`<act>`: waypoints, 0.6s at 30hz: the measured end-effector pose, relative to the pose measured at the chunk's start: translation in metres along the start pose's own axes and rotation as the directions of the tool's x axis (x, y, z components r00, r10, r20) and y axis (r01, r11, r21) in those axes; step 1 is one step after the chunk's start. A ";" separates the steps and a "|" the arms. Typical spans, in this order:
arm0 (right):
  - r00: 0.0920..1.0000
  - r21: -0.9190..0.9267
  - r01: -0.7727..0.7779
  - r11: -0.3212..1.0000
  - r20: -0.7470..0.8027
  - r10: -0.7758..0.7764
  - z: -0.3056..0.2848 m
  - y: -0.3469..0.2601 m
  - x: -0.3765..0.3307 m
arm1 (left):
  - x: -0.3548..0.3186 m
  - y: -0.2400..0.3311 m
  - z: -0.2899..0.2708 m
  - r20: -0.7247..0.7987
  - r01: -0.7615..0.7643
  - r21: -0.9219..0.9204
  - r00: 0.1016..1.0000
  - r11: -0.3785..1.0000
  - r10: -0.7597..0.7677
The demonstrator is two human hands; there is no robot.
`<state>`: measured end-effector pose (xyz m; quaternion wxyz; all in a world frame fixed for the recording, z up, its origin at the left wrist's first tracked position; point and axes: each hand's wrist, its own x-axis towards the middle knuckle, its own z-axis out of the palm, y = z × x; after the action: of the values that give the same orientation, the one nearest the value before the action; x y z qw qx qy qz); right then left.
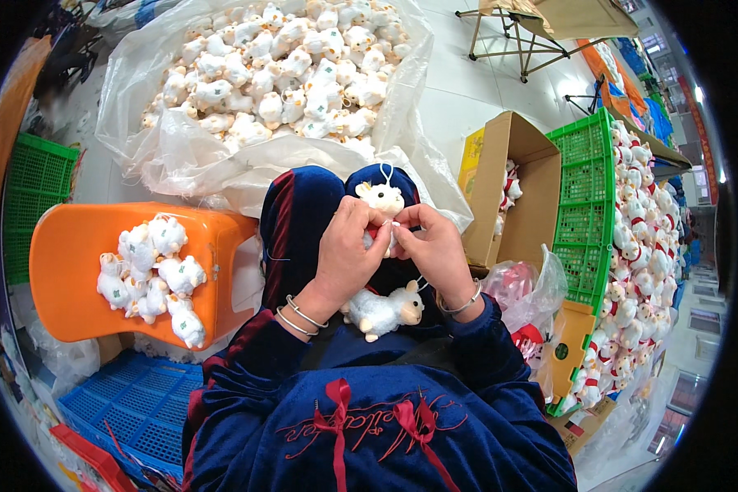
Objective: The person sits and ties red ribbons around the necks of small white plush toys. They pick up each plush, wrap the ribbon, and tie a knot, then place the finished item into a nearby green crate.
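Grasping one white plush animal above the lap, the left hand and the right hand partly hid its body. Below them lay a second plush animal. An orange stool stood at left, a carton and a green crate at right; farther, a filled plastic bag.

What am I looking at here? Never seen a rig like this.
No machine: it's a person's bare hands, seen from above by a wide fisheye camera worn on the head, so straight edges bend.

The left hand and right hand hold a white plush toy, fingertips meeting below its head; exactly what they pinch is unclear. A second toy lies in the lap. More toys sit on an orange stool at left, in a plastic bag ahead and in a green crate at right.
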<state>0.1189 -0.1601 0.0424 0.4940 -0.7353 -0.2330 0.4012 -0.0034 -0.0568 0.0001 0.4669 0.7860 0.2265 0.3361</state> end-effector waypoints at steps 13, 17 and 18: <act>0.984 -0.071 0.175 0.982 0.033 -0.173 -0.007 0.017 0.010 | -0.002 0.003 -0.002 -0.003 0.106 -0.135 0.994 0.985 -0.107; 0.989 -0.056 0.145 0.988 0.030 -0.144 -0.007 0.014 0.008 | -0.003 0.001 -0.002 0.000 0.110 -0.172 0.994 0.979 -0.111; 0.992 -0.030 0.120 0.992 0.032 -0.119 -0.007 0.012 0.008 | -0.003 0.001 -0.003 0.008 0.126 -0.177 0.992 0.976 -0.126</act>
<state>0.1286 -0.1627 0.0299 0.5018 -0.7217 -0.2904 0.3782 -0.0075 -0.0575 0.0011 0.5549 0.7249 0.2459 0.3258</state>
